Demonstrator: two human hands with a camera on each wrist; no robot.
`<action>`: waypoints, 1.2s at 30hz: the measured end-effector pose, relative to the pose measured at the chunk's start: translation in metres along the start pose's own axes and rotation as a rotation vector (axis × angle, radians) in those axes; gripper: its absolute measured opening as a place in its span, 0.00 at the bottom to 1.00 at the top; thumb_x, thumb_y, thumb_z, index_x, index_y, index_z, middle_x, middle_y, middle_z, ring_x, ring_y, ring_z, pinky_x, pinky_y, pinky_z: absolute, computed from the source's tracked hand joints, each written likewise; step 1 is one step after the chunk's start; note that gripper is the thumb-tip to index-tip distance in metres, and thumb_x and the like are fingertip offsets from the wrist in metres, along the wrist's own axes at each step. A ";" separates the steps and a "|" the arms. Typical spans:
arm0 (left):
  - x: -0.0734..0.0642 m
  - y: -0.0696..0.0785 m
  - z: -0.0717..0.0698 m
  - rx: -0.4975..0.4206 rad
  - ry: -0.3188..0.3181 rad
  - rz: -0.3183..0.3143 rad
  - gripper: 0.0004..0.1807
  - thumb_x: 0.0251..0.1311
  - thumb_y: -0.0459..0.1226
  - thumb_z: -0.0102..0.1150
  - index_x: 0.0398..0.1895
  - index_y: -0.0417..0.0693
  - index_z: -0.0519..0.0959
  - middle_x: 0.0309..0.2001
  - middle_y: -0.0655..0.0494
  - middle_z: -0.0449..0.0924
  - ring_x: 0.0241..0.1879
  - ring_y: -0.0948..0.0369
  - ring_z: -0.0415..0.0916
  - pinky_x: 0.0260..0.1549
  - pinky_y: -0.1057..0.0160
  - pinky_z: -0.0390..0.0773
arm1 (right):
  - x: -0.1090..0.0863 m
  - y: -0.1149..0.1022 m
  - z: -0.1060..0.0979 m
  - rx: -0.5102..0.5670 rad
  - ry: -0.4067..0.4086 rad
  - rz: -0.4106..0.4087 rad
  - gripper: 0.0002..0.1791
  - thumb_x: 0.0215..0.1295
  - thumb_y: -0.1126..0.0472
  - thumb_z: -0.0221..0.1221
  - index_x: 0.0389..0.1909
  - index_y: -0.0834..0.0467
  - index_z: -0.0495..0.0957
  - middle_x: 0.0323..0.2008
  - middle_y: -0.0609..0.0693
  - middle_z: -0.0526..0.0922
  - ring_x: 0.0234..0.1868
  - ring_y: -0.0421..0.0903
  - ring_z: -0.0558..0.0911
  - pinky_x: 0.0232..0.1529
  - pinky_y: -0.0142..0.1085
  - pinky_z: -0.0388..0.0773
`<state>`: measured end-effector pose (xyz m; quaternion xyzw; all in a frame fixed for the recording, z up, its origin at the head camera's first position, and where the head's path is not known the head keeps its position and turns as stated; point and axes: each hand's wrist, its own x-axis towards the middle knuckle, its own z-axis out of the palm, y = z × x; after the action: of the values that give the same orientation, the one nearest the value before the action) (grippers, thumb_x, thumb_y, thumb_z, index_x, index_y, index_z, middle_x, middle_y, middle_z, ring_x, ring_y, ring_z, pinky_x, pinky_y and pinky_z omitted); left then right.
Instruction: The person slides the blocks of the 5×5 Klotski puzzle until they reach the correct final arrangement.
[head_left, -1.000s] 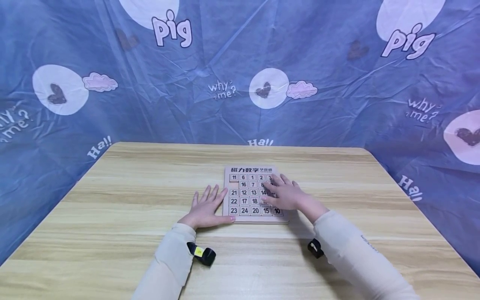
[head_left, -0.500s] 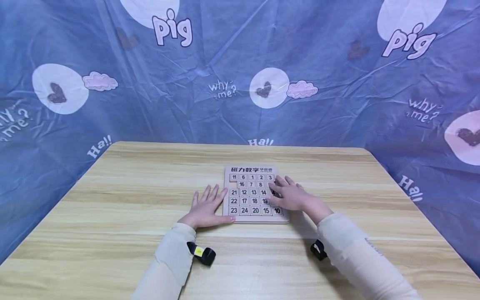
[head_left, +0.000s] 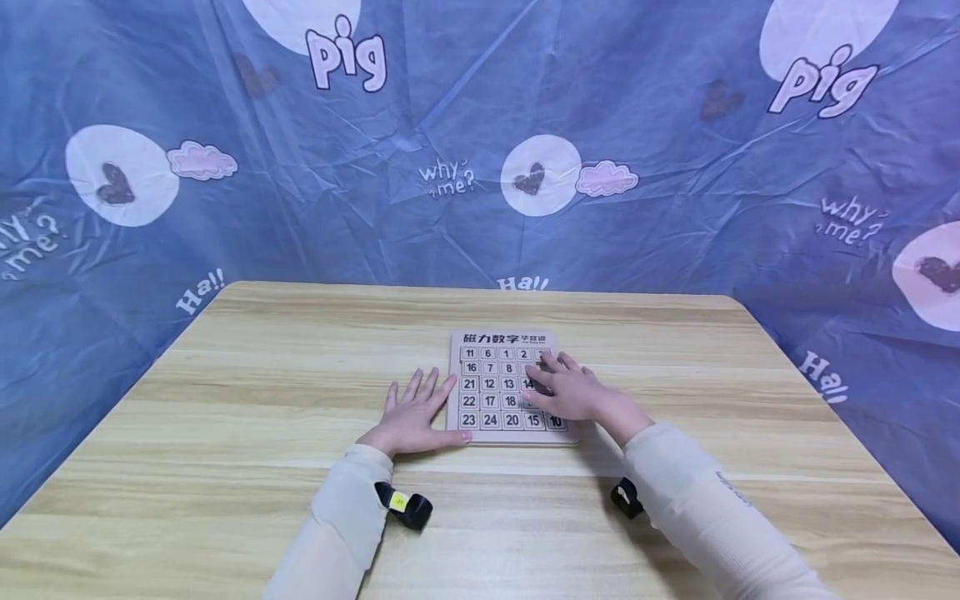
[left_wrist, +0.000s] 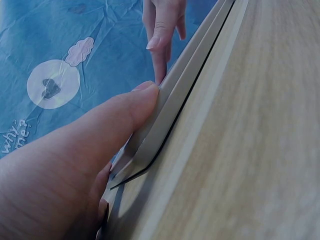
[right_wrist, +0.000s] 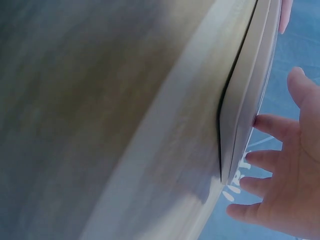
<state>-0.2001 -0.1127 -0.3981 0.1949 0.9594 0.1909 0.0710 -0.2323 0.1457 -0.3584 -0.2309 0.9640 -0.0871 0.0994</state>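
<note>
A number sliding puzzle (head_left: pixel 510 436) lies flat on the table, its numbered tiles in rows under a printed heading. My left hand (head_left: pixel 415 421) rests at its left side with the fingers spread, the thumb (left_wrist: pixel 142 102) on the near left corner. Over the right part of the tiles is my right hand (head_left: pixel 573 393), fingers extended; in the right wrist view one fingertip (right_wrist: pixel 260 120) meets the board's top face. Tile 16 (head_left: pixel 471 367) sits at the left end of the second row, then 7 and 8. The right hand hides several tiles at the right.
The wood-grain table (head_left: pixel 300 333) spreads around the puzzle on all sides. A blue printed cloth (head_left: pixel 360 217) hangs behind it and along both sides. Black camera straps (head_left: pixel 405 507) are on the wrists of the pale sleeves.
Tiles 16, 7 and 8 have slid left, filling the gap at the second row's left end. My right hand went slightly right, then back left over the tiles. My left hand stayed put.
</note>
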 end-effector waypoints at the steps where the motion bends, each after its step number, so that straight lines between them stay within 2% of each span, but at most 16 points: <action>1: 0.000 -0.001 0.000 0.004 -0.001 0.001 0.53 0.39 0.71 0.43 0.67 0.56 0.43 0.66 0.47 0.35 0.63 0.49 0.27 0.53 0.44 0.23 | 0.000 -0.001 0.000 -0.001 0.001 -0.004 0.34 0.60 0.38 0.42 0.62 0.55 0.57 0.63 0.62 0.46 0.61 0.65 0.44 0.51 0.63 0.45; 13: -0.001 0.001 -0.001 0.008 0.000 -0.006 0.53 0.38 0.71 0.43 0.67 0.58 0.43 0.66 0.49 0.35 0.63 0.50 0.26 0.54 0.44 0.24 | -0.007 -0.004 0.000 -0.013 -0.010 -0.034 0.35 0.60 0.38 0.41 0.63 0.56 0.55 0.64 0.62 0.45 0.61 0.65 0.44 0.51 0.63 0.46; 28: -0.001 0.001 -0.001 0.009 -0.013 -0.017 0.53 0.38 0.72 0.42 0.67 0.60 0.41 0.66 0.50 0.33 0.63 0.52 0.25 0.54 0.45 0.23 | -0.071 -0.003 0.008 0.011 0.057 -0.164 0.37 0.60 0.39 0.42 0.59 0.63 0.60 0.62 0.63 0.50 0.61 0.64 0.47 0.51 0.62 0.48; 36: -0.001 0.001 -0.001 0.007 -0.001 -0.005 0.53 0.38 0.71 0.43 0.67 0.58 0.43 0.66 0.49 0.35 0.63 0.50 0.26 0.54 0.44 0.24 | -0.085 -0.004 0.008 0.023 0.050 -0.190 0.35 0.60 0.41 0.44 0.58 0.64 0.63 0.62 0.64 0.51 0.61 0.64 0.46 0.52 0.61 0.47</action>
<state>-0.1989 -0.1130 -0.3970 0.1931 0.9605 0.1875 0.0713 -0.1546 0.1801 -0.3526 -0.3177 0.9389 -0.1128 0.0691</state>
